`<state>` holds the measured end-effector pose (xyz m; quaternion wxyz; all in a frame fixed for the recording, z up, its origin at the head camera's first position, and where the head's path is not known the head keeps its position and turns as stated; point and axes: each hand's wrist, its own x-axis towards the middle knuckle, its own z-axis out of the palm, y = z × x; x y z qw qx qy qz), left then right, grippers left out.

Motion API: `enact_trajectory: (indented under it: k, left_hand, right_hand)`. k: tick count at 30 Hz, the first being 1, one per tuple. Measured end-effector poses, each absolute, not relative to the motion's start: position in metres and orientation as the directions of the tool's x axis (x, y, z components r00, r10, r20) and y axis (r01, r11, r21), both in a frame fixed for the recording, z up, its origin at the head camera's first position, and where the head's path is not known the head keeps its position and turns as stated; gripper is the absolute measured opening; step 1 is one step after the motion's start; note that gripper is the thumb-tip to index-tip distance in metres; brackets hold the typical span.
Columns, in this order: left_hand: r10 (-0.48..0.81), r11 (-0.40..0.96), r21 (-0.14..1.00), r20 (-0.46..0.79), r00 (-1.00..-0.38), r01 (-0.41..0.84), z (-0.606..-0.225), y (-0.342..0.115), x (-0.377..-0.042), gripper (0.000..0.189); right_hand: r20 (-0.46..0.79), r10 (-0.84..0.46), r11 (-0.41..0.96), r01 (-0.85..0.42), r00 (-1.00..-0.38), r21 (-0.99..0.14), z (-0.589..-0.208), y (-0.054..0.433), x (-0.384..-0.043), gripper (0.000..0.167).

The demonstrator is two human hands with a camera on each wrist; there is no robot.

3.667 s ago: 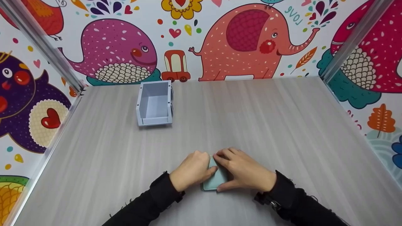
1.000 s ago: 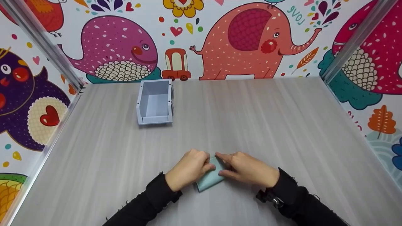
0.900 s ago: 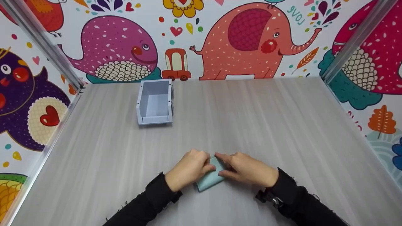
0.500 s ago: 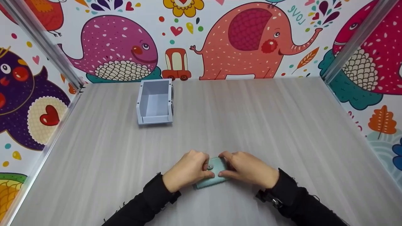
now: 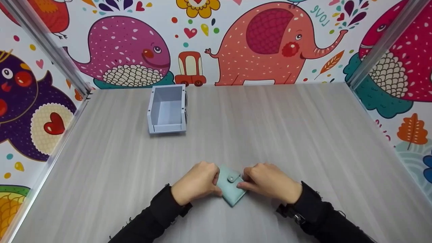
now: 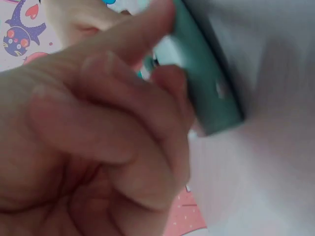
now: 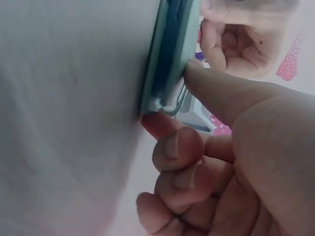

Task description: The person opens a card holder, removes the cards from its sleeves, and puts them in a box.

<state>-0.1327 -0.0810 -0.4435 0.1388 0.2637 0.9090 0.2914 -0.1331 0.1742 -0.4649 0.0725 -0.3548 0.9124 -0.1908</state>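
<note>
A mint-green card wallet (image 5: 229, 194) with a snap-button tab lies at an angle near the table's front, between both hands. My left hand (image 5: 196, 184) pinches its left edge with thumb and curled index finger; the other fingers are folded into the palm. My right hand (image 5: 271, 183) holds the right edge, its thumb lying on the face just below the snap. From the right wrist view, the layered edge of the wallet (image 7: 170, 54) shows, with the index fingertip against its end. The left wrist view shows the wallet's smooth green side (image 6: 206, 93) right by the left fingertips.
A light grey-blue open-fronted plastic bin (image 5: 167, 128) stands at the back left of the wood-grain table (image 5: 287, 135). Panels with cartoon animals (image 5: 263, 44) enclose the back and sides, joined by metal corner posts.
The wallet's plain face was up earlier; its snap tab came into view at the left and now sits at the upper right, as the wallet has been turned. The left hand has shifted slightly left.
</note>
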Motion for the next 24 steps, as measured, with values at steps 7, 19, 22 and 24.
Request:
enact_trajectory:
  k: [7, 19, 22, 24]
  left_hand:
    - [0.539, 0.699, 0.594, -0.073, -0.839, 0.398, -0.4419, -0.0853, -0.1362, 0.034]
    - [0.565, 0.679, 0.62, -0.098, -0.819, 0.394, -0.4486, -0.0823, -0.1363, 0.061]
    - [0.574, 0.673, 0.634, -0.121, -0.81, 0.381, -0.4502, -0.0799, -0.1355, 0.062]
    - [0.581, 0.67, 0.639, -0.133, -0.803, 0.379, -0.451, -0.0786, -0.1348, 0.061]
  right_hand:
    - [-0.078, -0.737, 0.616, -0.621, -0.671, -0.485, -0.4627, 0.1692, -0.1288, 0.045]
    - [-0.007, -0.728, 0.6, -0.631, -0.686, -0.492, -0.4648, 0.168, -0.1326, 0.05]
    - [0.019, -0.704, 0.616, -0.624, -0.71, -0.48, -0.4682, 0.1686, -0.1345, 0.05]
    - [0.027, -0.691, 0.628, -0.618, -0.723, -0.473, -0.4703, 0.169, -0.1354, 0.051]
